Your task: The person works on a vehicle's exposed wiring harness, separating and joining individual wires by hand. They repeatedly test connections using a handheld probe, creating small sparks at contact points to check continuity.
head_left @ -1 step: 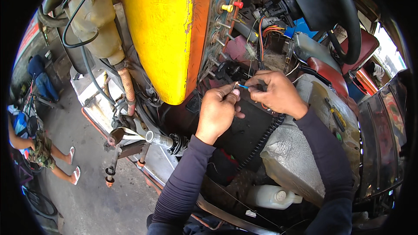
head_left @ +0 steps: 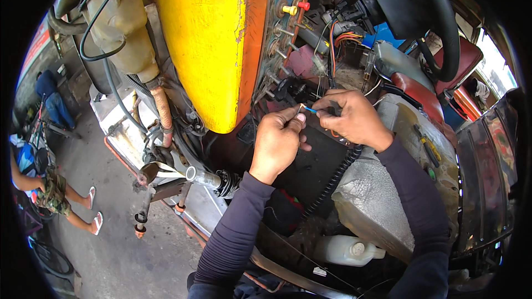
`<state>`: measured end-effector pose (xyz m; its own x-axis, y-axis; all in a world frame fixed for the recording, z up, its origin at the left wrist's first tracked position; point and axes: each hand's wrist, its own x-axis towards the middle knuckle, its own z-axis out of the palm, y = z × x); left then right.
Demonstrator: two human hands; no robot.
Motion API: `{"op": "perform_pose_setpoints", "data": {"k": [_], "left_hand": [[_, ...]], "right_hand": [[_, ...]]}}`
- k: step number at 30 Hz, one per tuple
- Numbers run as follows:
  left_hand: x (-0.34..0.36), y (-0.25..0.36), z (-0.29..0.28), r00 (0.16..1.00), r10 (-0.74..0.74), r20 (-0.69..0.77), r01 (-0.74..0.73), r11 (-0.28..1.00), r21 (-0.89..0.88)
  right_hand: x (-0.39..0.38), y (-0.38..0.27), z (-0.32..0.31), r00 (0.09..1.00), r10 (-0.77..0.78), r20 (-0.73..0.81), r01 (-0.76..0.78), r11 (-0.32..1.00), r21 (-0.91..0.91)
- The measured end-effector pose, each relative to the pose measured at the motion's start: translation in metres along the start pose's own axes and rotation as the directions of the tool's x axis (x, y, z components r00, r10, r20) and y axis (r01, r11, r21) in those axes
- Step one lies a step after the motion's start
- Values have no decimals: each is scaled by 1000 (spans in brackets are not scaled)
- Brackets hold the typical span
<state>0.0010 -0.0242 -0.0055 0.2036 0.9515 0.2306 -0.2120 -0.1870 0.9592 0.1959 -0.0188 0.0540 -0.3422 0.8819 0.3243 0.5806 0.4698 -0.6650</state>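
A thin blue wire (head_left: 311,109) runs between my two hands, in front of the dashboard. My left hand (head_left: 277,145) pinches its pale, bare-looking end between thumb and index finger. Close by on the right, my right hand (head_left: 356,120) grips the blue part, fingers curled round it. Something dark also shows between the right fingers, but I cannot make out what it is. Just beyond my hands is a panel (head_left: 281,36) with metal studs, a yellow knob (head_left: 289,10) and a red knob (head_left: 303,5). Orange and black wires (head_left: 349,37) hang loose right of the panel.
A black steering wheel (head_left: 451,27) is at upper right. Pliers (head_left: 426,147) lie on the worn seat (head_left: 382,188); below is a white jug (head_left: 346,251). A coiled black cable (head_left: 335,180) passes under my right arm. A person (head_left: 55,188) stands at far left.
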Motion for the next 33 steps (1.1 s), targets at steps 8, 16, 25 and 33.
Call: {"op": "perform_pose_setpoints", "data": {"k": [8, 16, 25, 33], "left_hand": [[7, 2, 1, 994, 101, -35, -98, 993, 72], [15, -6, -2, 968, 194, -161, -167, 971, 170], [7, -2, 3, 979, 146, -139, -133, 986, 100], [7, -3, -5, 968, 236, -83, -224, 965, 138]], "right_hand": [[4, 1, -4, 999, -39, 12, 39, 999, -34], [-11, -41, -31, 892, 110, -439, -66, 991, 112], [-40, -29, -22, 948, -126, -291, 66, 976, -210], [-27, -15, -19, 963, -203, -175, 145, 944, -297]]}}
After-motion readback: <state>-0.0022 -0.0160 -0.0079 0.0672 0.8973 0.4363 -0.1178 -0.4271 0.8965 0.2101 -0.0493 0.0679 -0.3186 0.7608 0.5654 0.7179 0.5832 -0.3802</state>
